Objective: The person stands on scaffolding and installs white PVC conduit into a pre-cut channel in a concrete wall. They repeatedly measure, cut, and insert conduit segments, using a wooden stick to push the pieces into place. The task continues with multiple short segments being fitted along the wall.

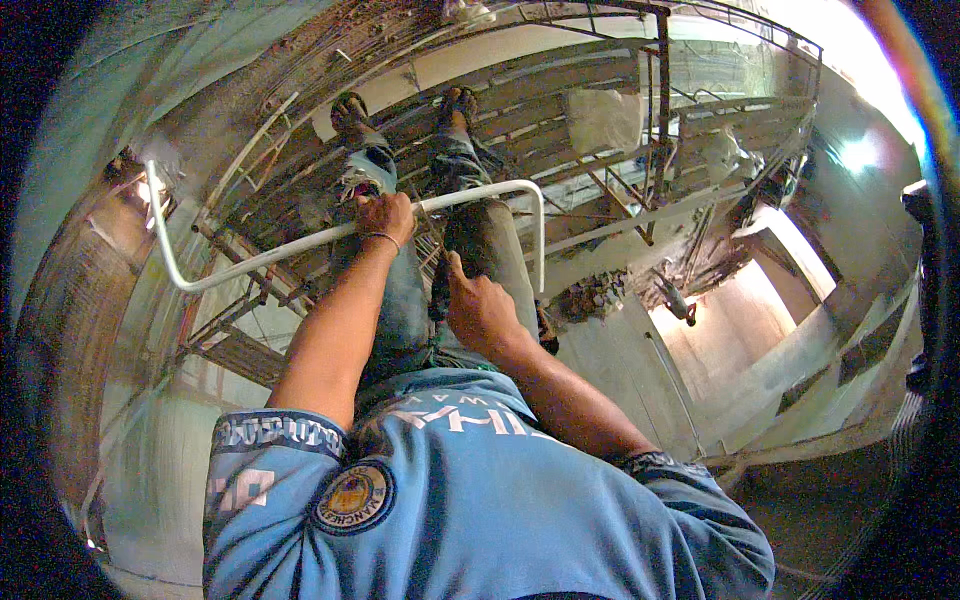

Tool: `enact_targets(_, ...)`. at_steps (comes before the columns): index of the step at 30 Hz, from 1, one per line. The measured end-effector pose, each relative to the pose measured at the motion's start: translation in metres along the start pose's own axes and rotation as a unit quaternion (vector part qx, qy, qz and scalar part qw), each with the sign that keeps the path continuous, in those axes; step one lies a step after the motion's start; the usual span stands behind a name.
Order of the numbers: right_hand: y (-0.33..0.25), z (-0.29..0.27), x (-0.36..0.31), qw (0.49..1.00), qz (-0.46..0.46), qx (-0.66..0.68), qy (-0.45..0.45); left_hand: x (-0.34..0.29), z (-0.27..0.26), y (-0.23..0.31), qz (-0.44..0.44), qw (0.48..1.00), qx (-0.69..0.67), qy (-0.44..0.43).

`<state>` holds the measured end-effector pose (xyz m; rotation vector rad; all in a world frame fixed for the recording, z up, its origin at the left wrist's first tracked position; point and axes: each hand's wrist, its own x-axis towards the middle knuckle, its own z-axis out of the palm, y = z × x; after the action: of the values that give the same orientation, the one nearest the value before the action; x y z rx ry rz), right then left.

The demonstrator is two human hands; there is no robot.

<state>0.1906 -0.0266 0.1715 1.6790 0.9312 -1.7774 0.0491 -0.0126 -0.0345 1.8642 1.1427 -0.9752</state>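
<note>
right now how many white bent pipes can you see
1: the white bent pipe, in the left hand, crossing in front of both legs. Others may be hidden.

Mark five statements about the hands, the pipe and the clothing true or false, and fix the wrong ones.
1. The left hand grips the white pipe. True.
2. The white pipe is straight from end to end. False: it bends near both ends.
3. The right hand grips the white pipe too. False: it is apart from it, lower in the picture.
4. A thin band is worn at the wrist of the left hand. True.
5. The shirt is red. False: it is blue.
</note>
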Motion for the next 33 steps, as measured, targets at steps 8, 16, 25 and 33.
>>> enact_targets(8, -0.012, 0.005, 0.016, 0.991, -0.078, -0.009, 0.106, 0.009, 0.029, -0.017, -0.02, 0.998, -0.058, 0.016)
enact_targets(16, 0.025, 0.017, -0.028, 0.983, -0.077, -0.008, 0.168, -0.071, -0.047, 0.056, -0.018, 0.999, -0.022, -0.03)
enact_targets(25, 0.031, 0.004, -0.12, 0.954, -0.09, 0.01, 0.287, -0.116, -0.119, 0.092, 0.013, 0.997, -0.069, -0.012)
enact_targets(33, 0.035, -0.012, -0.159, 0.92, -0.139, -0.012, 0.367, -0.033, -0.087, 0.063, 0.077, 0.992, -0.081, 0.06)
